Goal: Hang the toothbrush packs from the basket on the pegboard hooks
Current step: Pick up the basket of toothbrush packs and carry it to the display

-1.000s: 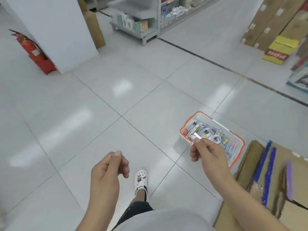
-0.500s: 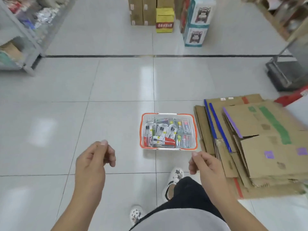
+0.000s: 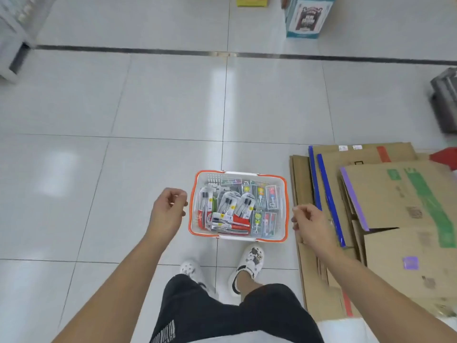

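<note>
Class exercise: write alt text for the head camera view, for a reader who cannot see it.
An orange-rimmed white plastic basket of toothbrush packs sits on the tiled floor between a person's empty, loosely curled left hand and right hand. Flattened brown cardboard boxes lie to its right.

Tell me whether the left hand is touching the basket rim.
Cannot tell. In the head view the left hand, loosely curled and empty, sits right beside the basket's orange rim, but from above any gap or contact there is not plain.

1. You wore black shorts (image 3: pixel 205 315) with white stripe markings near the hem.
2. Your arms were bare, no sleeves showing.
3. You had white clogs (image 3: pixel 248 262) with decorative charms.
</note>
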